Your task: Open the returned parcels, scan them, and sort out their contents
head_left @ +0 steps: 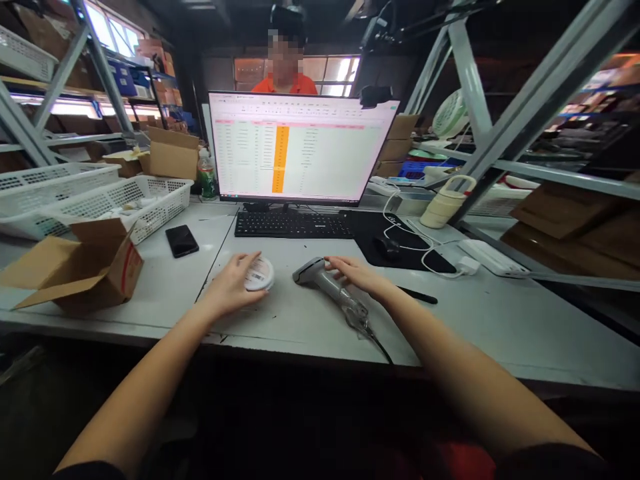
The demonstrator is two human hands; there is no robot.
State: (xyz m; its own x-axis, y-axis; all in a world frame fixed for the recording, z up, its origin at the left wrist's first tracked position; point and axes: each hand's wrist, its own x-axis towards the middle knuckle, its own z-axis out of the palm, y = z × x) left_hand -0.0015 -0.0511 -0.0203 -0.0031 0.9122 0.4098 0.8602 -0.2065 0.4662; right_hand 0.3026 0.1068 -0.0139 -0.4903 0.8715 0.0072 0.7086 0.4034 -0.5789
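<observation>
My left hand (233, 287) is closed around the edge of a round white tub (259, 274) that carries a printed barcode label facing up. To the right of the tub lies a grey handheld barcode scanner (327, 283), its handle wrapped in clear plastic and its cable running to the front edge of the desk. My right hand (354, 273) is at the scanner's far side, fingers stretched out, the fingertips at its head. It does not wrap around the handle. A small gap separates tub and scanner.
Behind stands a monitor (300, 153) with a spreadsheet, and a keyboard (293, 225) before it. A mouse (387, 247), cables and a power bank (493, 258) are right. Left are a phone (182, 241), an open carton (95, 267) and white baskets (165, 207). A person (285, 80) is beyond the monitor.
</observation>
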